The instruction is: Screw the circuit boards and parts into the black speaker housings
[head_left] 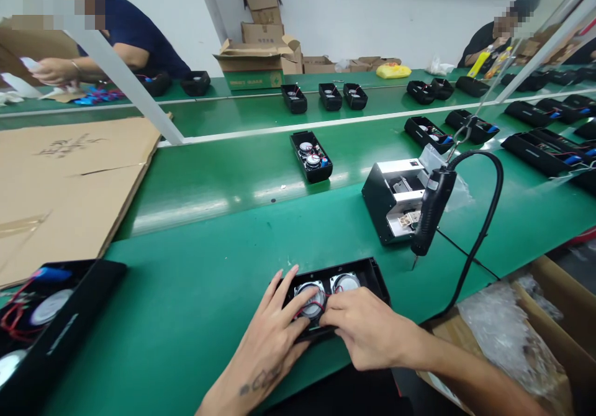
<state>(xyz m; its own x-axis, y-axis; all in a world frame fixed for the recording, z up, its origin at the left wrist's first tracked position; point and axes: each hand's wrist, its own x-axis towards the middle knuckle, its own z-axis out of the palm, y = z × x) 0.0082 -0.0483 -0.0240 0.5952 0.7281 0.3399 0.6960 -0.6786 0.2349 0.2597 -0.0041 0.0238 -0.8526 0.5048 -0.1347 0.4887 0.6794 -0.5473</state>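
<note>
A black open speaker housing [367, 276] with two round silver drivers and red wires lies on the green bench right in front of me. My left hand [274, 332] rests on its left end, fingers spread flat over the left driver. My right hand [365, 335] lies across its middle and front edge, fingers curled down into the housing near the red wires; what they pinch is hidden.
An electric screwdriver [431, 208] hangs by a black cable beside a white and black screw feeder [391, 198]. Another open housing [311, 155] sits on the belt, with more farther back and right. Cardboard sheet [69, 180] at left. Two other people work at the far side.
</note>
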